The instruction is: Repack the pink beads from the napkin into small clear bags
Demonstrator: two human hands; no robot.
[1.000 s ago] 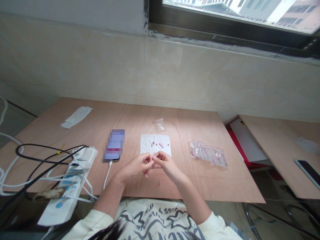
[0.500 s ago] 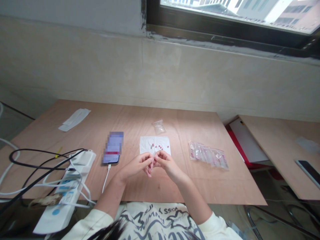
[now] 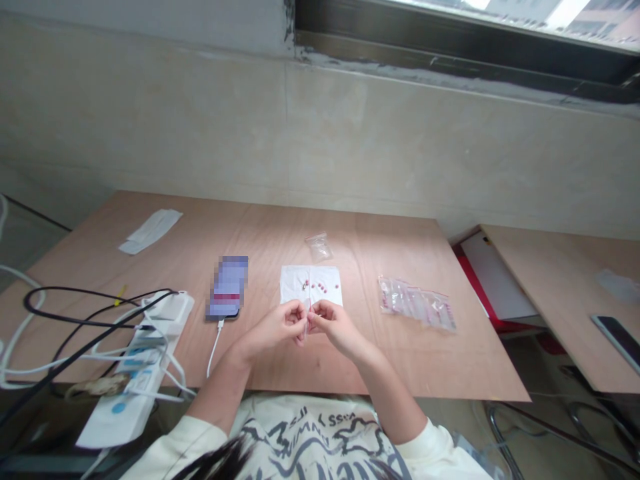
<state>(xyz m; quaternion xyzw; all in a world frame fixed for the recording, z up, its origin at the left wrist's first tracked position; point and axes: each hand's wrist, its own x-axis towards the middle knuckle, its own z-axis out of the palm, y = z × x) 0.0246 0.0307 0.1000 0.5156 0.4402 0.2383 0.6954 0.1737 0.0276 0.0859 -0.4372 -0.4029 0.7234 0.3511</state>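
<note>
My left hand and my right hand meet fingertip to fingertip over the near edge of a white paper sheet. Both pinch a thin pinkish-red strand, most of it hidden by the fingers. Several small red beads lie on the sheet just beyond my fingertips. Beside them is a tiny dark metallic piece, too small to name. A small clear zip bag rests behind the sheet.
Clear bags with pinkish contents lie to the right. On the left are a phone on a white cable, a power strip with tangled cords, and a white paper strip. Another phone sits on the neighbouring table.
The view has tilted slightly down. My fingers have drawn closer together, and the pinkish strand below them shows less, while a short red length now shows above the fingertips.
</note>
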